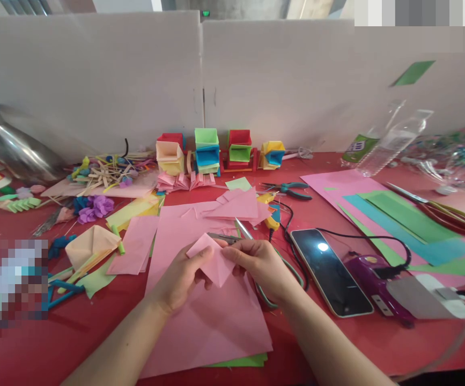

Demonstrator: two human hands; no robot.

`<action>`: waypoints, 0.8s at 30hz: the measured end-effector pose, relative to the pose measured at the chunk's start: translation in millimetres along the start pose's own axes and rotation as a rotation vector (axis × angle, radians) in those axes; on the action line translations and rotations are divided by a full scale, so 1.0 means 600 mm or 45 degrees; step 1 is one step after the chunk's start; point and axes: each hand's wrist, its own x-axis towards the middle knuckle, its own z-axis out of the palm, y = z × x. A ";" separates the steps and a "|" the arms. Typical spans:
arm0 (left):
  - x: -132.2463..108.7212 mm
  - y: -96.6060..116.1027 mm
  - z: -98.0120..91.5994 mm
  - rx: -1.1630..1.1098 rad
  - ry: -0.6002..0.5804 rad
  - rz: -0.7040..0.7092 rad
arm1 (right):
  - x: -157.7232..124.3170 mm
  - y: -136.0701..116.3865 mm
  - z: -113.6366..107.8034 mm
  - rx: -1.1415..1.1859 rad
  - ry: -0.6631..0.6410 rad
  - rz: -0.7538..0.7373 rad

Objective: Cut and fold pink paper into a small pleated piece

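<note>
Between my two hands is a small folded piece of pink paper (218,267), tilted with a corner pointing toward me. My left hand (184,272) pinches its left side, thumb on top and fingers underneath. On the right side, my right hand (256,262) grips the edge between thumb and forefinger. Both hands are above a large pink sheet (204,332) on the red table, with green paper showing under its near edge. Just beyond my fingers lie scissors (243,228), partly hidden. More folded pink paper (238,206) is heaped behind them.
Small coloured paper boxes (207,155) stand along the back partition. A phone (331,271), a purple glue gun (377,284) and cables lie to the right. Farther right are coloured sheets (421,214), large scissors (437,206) and plastic bottles (395,142). Craft pieces and a metal jug (19,147) occupy the left.
</note>
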 end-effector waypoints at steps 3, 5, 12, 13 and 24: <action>0.001 -0.001 0.001 -0.003 0.035 0.002 | 0.001 0.002 -0.001 -0.043 -0.045 0.009; 0.000 -0.002 0.000 -0.020 0.032 0.022 | 0.001 0.004 -0.001 -0.063 -0.073 0.002; -0.006 -0.001 0.000 -0.012 -0.065 0.043 | 0.000 0.009 0.000 0.022 -0.119 0.028; -0.006 -0.002 0.000 0.000 -0.044 0.029 | 0.000 0.009 0.000 0.025 -0.122 0.033; 0.002 0.001 0.007 -0.112 0.039 -0.159 | 0.003 0.012 0.003 0.088 -0.159 0.140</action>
